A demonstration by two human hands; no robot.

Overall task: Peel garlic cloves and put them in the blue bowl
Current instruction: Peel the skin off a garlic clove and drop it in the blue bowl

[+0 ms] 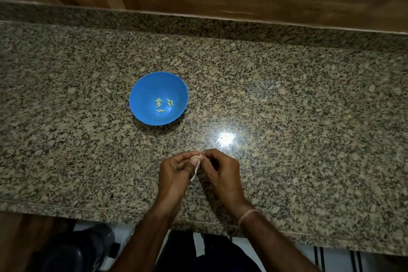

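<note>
A blue bowl (145, 86) stands on the granite counter, left of centre, with several pale peeled garlic cloves (163, 105) in its bottom. Nearer the front edge, my left hand (174, 172) and my right hand (220, 172) meet fingertip to fingertip. Between them they pinch a small garlic clove (196, 157). A strip of papery white skin (195, 171) hangs down from it between the two hands. The clove itself is mostly hidden by the fingers.
The speckled granite counter (287, 106) stretches wide on both sides, with a raised granite lip and a wooden wall behind. A bright light reflection lies right of the bowl. Below the front edge I see floor and a dark object at lower left.
</note>
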